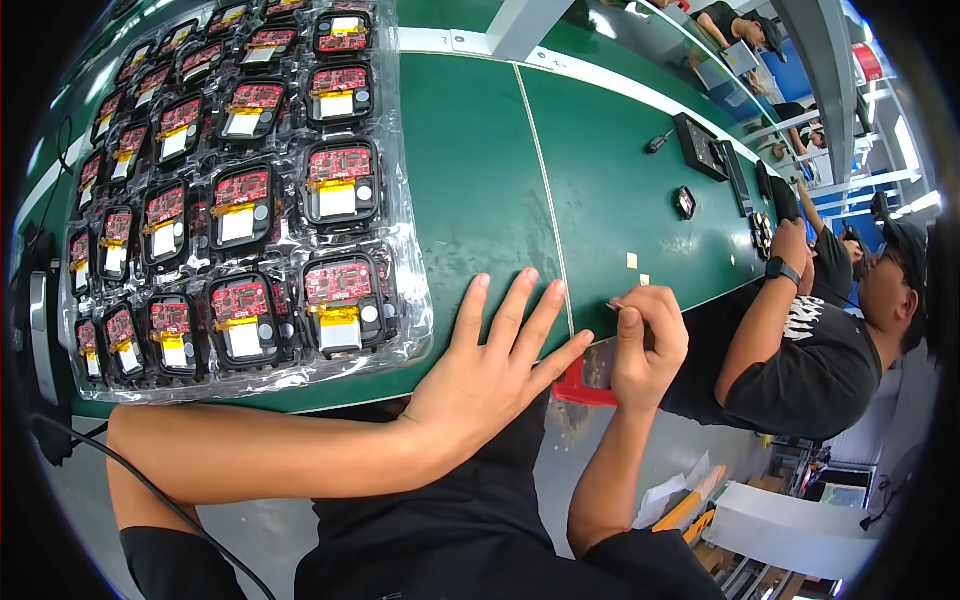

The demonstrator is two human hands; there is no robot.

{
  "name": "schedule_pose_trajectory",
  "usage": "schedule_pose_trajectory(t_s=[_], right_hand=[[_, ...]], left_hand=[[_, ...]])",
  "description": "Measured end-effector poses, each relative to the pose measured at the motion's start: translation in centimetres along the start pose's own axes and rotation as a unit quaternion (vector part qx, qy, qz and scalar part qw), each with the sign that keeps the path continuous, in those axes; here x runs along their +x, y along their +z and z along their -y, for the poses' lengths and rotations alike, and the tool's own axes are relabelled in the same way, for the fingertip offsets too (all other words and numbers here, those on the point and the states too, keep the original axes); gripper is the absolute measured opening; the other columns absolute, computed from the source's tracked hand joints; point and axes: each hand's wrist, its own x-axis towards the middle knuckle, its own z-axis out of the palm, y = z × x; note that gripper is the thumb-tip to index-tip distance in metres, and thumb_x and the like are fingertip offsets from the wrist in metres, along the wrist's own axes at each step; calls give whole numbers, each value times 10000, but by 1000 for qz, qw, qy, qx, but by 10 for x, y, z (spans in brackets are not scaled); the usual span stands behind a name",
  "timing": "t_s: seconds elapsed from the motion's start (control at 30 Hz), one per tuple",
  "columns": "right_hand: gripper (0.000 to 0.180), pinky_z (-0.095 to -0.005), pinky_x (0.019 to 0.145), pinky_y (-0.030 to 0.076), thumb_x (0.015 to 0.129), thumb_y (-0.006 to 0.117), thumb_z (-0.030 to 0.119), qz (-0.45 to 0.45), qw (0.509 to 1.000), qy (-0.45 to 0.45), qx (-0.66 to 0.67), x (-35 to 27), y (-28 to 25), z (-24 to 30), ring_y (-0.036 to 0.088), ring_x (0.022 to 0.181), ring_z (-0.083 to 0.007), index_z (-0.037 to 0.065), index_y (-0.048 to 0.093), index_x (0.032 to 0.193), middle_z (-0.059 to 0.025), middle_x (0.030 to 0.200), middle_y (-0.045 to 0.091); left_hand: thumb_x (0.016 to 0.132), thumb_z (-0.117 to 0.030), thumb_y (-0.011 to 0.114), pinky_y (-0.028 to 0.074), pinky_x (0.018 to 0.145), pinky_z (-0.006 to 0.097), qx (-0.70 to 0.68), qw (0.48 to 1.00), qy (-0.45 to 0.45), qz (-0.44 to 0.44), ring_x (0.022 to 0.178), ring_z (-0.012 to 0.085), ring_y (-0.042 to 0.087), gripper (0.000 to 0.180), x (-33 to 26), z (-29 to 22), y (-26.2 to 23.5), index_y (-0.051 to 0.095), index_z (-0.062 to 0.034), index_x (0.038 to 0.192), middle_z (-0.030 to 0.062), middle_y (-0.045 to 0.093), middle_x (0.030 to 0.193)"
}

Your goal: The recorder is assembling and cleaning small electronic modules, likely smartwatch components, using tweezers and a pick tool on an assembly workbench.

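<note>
My left hand point(490, 355) lies on the green table point(480, 190) near its front edge, fingers spread and nothing in them. To its right, my right hand point(648, 345) is closed in a pinch at the edge. Something small shows at its fingertips, too little to name. Just beyond that hand lie two small pale yellow square pieces point(632, 261). Left of my left hand sits a clear plastic tray point(412, 290) with several black device housings point(345, 290) in rows, each with a red circuit board, yellow tape and a white battery-like block.
A loose black housing point(684, 203), a black tool point(659, 142) and a black box point(700, 148) lie at the far right. A co-worker in black point(800, 360) sits at the table on my right. A metal post point(525, 28) rises at the back; a black cable point(150, 485) crosses my left arm.
</note>
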Motion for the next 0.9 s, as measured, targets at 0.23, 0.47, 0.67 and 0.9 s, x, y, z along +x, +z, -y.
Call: schedule_pose_trajectory(t_s=[0.23, 0.47, 0.67, 0.9], right_hand=[[257, -272, 636, 432, 988, 652, 204, -59, 976, 62, 200, -24, -15, 0, 560, 729, -155, -40, 640, 907, -107, 874, 613], [316, -243, 581, 443, 978, 674, 278, -33, 973, 55, 220, -35, -15, 39, 579, 672, -144, -32, 663, 916, -124, 859, 621], [207, -241, 558, 442, 881, 773, 168, -33, 983, 27, 181, -36, -6, 60, 578, 665, -140, -20, 713, 944, -119, 863, 643], [191, -248, 570, 460, 850, 797, 129, -43, 989, 6, 144, -33, -6, 64, 592, 677, -149, -16, 718, 947, -116, 870, 647]], left_hand=[[937, -325, 652, 304, 1141, 590, -371, 924, 17, -85, 1349, 467, 437, 461, 8, 13, -15, 594, -52, 1304, 202, 549, 1375], [1024, -133, 563, 539, 702, 339, -680, 730, -11, -71, 784, 251, 687, 183, 16, 23, -18, 678, 9, 1017, 113, 708, 909], [1031, -140, 551, 552, 694, 335, -704, 709, 10, -45, 775, 238, 704, 199, 16, 27, -16, 679, 9, 1004, 111, 714, 878], [1043, -165, 534, 562, 700, 330, -727, 686, 15, -22, 793, 225, 722, 236, 18, 31, -18, 685, 13, 1003, 115, 730, 864]])
